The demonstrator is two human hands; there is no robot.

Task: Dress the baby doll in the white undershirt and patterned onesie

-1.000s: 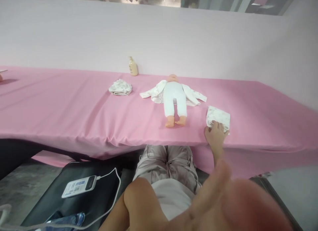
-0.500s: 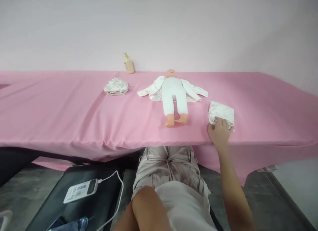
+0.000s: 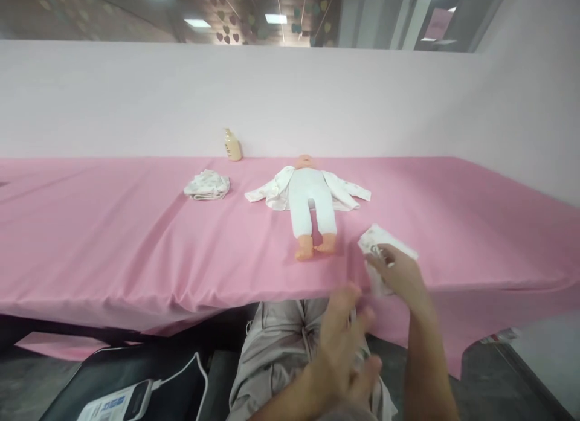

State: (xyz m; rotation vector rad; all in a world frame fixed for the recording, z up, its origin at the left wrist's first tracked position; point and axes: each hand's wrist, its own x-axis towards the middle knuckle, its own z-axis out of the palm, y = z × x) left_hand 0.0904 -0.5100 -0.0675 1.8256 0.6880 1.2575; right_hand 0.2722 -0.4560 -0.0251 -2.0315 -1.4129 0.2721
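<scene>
My right hand [image 3: 401, 275] pinches the near edge of a folded white cloth with a faint print [image 3: 385, 237], at the right of the pink-covered table. Part of this cloth hangs below my fingers. My left hand [image 3: 347, 342], smeared by motion, is over my lap at the table's front edge, its fingers apart and nothing seen in them. Left of the cloth, a baby doll [image 3: 310, 194] in a white bodysuit lies on its back, feet toward me. Spread open beneath it is a white printed baby jacket [image 3: 278, 191], sleeves out to both sides.
Another folded printed cloth [image 3: 207, 185] lies left of the doll. A cream pump bottle [image 3: 232, 146] stands by the wall. The pink tablecloth [image 3: 113, 240] drapes over the front edge. A white power bank [image 3: 120, 403] with a cable rests on a black seat.
My right hand has lifted the cloth's near edge and turned it leftward. My left hand has come up from my lap toward the table edge. The view has tilted upward.
</scene>
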